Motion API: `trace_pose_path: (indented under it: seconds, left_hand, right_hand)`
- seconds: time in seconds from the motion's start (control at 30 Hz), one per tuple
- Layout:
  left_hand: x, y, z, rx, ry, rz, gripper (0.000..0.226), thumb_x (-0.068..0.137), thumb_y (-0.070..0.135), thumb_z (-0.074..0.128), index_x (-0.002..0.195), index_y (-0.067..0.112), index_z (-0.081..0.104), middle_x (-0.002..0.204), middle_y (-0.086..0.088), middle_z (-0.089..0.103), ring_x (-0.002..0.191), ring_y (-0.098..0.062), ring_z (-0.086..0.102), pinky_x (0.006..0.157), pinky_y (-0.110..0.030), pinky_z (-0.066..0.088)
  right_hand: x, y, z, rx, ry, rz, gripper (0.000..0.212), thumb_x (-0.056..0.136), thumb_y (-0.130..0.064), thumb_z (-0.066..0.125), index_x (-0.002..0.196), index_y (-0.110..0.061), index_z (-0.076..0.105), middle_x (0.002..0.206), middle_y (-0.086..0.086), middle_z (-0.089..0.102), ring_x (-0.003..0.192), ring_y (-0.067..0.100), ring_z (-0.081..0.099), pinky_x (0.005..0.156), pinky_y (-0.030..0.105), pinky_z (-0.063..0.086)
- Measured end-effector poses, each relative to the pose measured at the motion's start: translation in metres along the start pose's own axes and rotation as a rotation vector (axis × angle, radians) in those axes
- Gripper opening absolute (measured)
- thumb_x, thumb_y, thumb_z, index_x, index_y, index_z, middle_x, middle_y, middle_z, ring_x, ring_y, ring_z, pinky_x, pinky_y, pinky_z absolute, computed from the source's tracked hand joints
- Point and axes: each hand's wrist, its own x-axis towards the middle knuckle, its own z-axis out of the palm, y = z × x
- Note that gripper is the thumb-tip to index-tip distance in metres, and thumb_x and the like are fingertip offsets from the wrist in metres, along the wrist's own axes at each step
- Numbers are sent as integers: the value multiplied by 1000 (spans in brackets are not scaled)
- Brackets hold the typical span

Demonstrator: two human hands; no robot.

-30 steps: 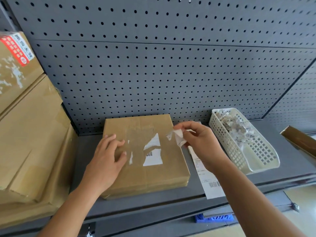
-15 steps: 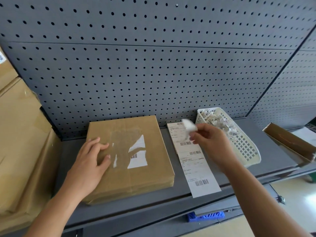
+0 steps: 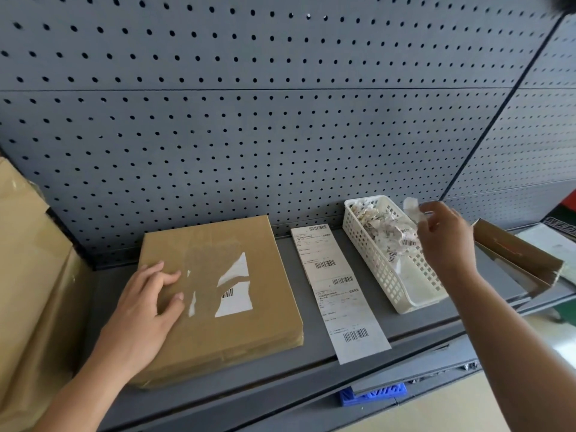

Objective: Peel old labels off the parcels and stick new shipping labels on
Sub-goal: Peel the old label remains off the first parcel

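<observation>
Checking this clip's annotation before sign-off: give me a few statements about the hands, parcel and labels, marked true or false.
1. The left hand rests on the cardboard parcel. True.
2. The parcel's old label is completely off. False: white label remnants with a barcode are stuck on it.
3. The right hand holds a label scrap above the white basket. True.
4. The strip of new shipping labels lies on the parcel. False: it lies on the shelf, between parcel and basket.

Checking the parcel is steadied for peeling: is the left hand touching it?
Touching. The head view shows the left hand flat on top of the parcel, fingers beside the torn label remnants.
</observation>
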Motion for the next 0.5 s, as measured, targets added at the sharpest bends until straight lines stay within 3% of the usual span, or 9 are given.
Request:
trace_pose_path:
  seconds: [0.1,0.23,0.4,0.5]
  left_hand:
    - [0,1,0,5,0,-6,37,100,34,54,137,29,53,159,11,29,151,-7,15,117,-44,29]
    - [0,2,0,9,1,-9,38,100,35,53,137,30,52,159,12,29,152,-7,14,117,-46,30]
    - [0,0,0,15,5,5,37,99,35,54,136,31,52,158,12,30,152,-6,15,116,-46,31]
    - [0,-1,1,14,9,8,37,99,34,54,136,30,53,158,11,30,152,-8,16,116,-47,31]
  right_hand:
    - [2,4,8,-97,-12,-67,29,94,-1,48,107,-12,72,106,11,62,80,28,60,70,42,54]
    - [1,9,21,-205,-117,-70,31,91,4,47,97,-8,75,107,10,62,77,25,54,68,34,46]
    - [-6,13,28,-244,-202,-109,25,97,-9,49,107,-7,72,113,8,58,80,22,53,67,33,46]
    - [-14,12,28,-254,-248,-122,28,98,-21,50,117,-12,69,123,6,55,98,24,58,73,37,53]
